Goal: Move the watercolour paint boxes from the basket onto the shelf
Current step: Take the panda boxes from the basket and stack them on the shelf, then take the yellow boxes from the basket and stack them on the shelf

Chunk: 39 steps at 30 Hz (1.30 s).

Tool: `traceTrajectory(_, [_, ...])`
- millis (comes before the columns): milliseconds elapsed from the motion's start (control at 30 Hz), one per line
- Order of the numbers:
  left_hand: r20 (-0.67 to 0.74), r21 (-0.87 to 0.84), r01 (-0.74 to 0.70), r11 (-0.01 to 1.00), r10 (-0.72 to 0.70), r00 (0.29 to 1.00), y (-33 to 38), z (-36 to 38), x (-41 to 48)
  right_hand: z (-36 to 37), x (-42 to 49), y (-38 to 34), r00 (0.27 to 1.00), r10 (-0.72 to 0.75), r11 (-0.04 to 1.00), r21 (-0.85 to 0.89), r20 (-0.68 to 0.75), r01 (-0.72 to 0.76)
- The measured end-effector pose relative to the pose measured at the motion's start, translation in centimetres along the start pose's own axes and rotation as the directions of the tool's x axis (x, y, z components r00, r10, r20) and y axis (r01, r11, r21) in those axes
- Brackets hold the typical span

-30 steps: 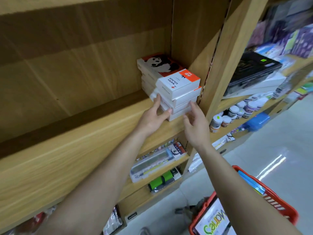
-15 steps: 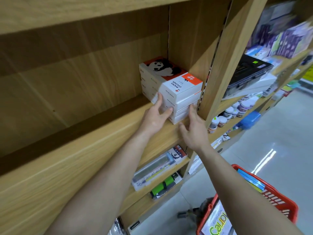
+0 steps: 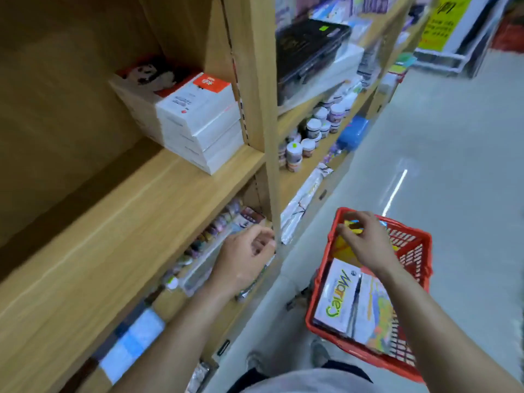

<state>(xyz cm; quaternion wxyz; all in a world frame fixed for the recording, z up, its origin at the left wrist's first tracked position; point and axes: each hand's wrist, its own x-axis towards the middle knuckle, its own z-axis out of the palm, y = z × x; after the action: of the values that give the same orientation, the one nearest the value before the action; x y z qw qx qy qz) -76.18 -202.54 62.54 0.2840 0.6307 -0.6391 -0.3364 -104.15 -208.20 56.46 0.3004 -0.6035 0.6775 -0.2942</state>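
Note:
A stack of white watercolour paint boxes (image 3: pixel 195 123) with a red label and a panda picture on top rests on the wooden shelf (image 3: pixel 136 211), against the upright. The red plastic basket (image 3: pixel 414 251) stands on the floor at the lower right, with a white "Marie's" box (image 3: pixel 340 299) and colourful packs inside. My right hand (image 3: pixel 361 241) reaches into the basket's far end, fingers spread over a yellow and blue item, holding nothing that I can see. My left hand (image 3: pixel 246 256) hovers empty with loosely curled fingers in front of the lower shelf.
A wooden upright (image 3: pixel 255 109) divides the shelving. To its right lie a black case (image 3: pixel 309 49) and small paint jars (image 3: pixel 314 131). The lower shelf holds paint sets in clear packs (image 3: pixel 207 251). Pale glossy floor (image 3: pixel 453 165) stretches right of the basket.
Both hands have left the stack on the shelf and dropped down. My right hand went into the basket, my left to the lower shelf's front. The view tilted down and right.

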Motion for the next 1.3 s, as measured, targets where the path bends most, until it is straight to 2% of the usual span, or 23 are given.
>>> traceTrajectory(67, [0.118,0.051,0.044,0.998,-0.050,0.992,-1.2,4.2,1.5,-1.5,-1.1,5.3,0.989,0.148,0.989,-0.011,-0.011,-0.148])
traceTrajectory(200, [0.269,0.140,0.091,0.986,-0.126,0.955,-3.9,12.4,4.3,-3.0,-3.2,14.1,0.937,0.343,0.935,-0.069,-0.072,-0.347])
traceTrajectory(300, [0.362,0.201,0.083,0.976,-0.153,0.919,-5.1,17.7,6.2,-2.8,-3.6,19.2,0.892,0.451,0.884,-0.121,-0.030,-0.451])
traceTrajectory(400, [0.391,0.192,0.075,0.978,-0.146,0.909,-5.6,22.6,8.4,-2.0,-2.3,22.9,0.867,0.499,0.860,-0.135,0.013,-0.493])
traceTrajectory(500, [0.384,0.188,0.074,0.979,-0.142,0.912,-5.9,26.7,11.0,-0.8,0.8,25.3,0.867,0.497,0.861,-0.122,0.003,-0.494])
traceTrajectory(667, [0.306,0.162,0.046,0.986,-0.095,0.947,-6.8,32.5,15.8,2.1,5.7,28.6,0.858,0.513,0.858,0.033,-0.031,-0.513])
traceTrajectory(867, [0.248,0.226,-0.018,0.974,-0.040,0.968,-8.8,35.3,19.6,4.6,7.2,30.3,0.902,0.425,0.905,0.039,-0.078,-0.423])
traceTrajectory(967, [0.246,0.265,-0.025,0.964,-0.042,0.968,-9.6,36.0,20.5,4.5,7.2,31.7,0.870,0.466,0.877,-0.042,-0.160,-0.478])
traceTrajectory(1033, [0.250,0.272,-0.035,0.962,-0.035,0.968,-9.9,36.6,20.8,4.4,7.4,32.1,0.852,0.509,0.859,0.015,-0.123,-0.511])
traceTrajectory(1200, [0.241,0.265,-0.059,0.962,-0.007,0.971,-10.3,37.5,21.7,5.2,8.7,30.8,0.937,0.350,0.928,0.141,-0.012,-0.345])
traceTrajectory(1267, [0.239,0.281,-0.078,0.956,0.009,0.971,-10.8,37.6,22.1,5.3,9.5,30.5,0.952,0.305,0.944,0.127,0.018,-0.305])
traceTrajectory(1300, [0.240,0.292,-0.096,0.952,0.024,0.970,-11.0,37.6,22.2,5.2,10.0,30.5,0.958,0.286,0.955,0.083,-0.016,-0.284])
